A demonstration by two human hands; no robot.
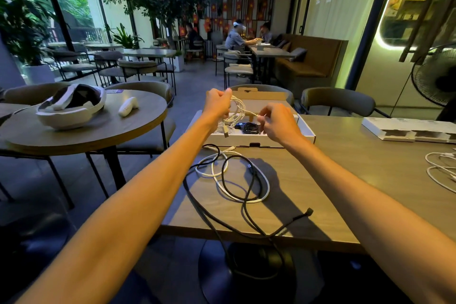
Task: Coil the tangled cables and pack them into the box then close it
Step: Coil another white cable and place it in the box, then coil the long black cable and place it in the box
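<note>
A: Status on the cables?
B: Mid-coil. Left hand (217,104) has its fingers curled round a bundle of loops of thin white rubbery cable (238,106), held over the open white cardboard box (307,132). Right hand (280,125) pinches that cable's free end between thumb and fingertips.
A: Anything packed?
B: A small black coiled cable (250,128) lies in the box. The lid flap stands up at the back.
A: What's left?
B: On the grey wood-grain worktop (345,180), in front of the box, a thicker smooth white cable (246,199) is looped through a long matte black cable (256,181) that droops off the near edge. Far right lies another thin white cable (439,170), loose.
A: Next?
B: My read: wrap the tail round the bundle and drop it in. Then separate the tangled pair before coiling. The black one looks long and floppy, so it needs big loops.
</note>
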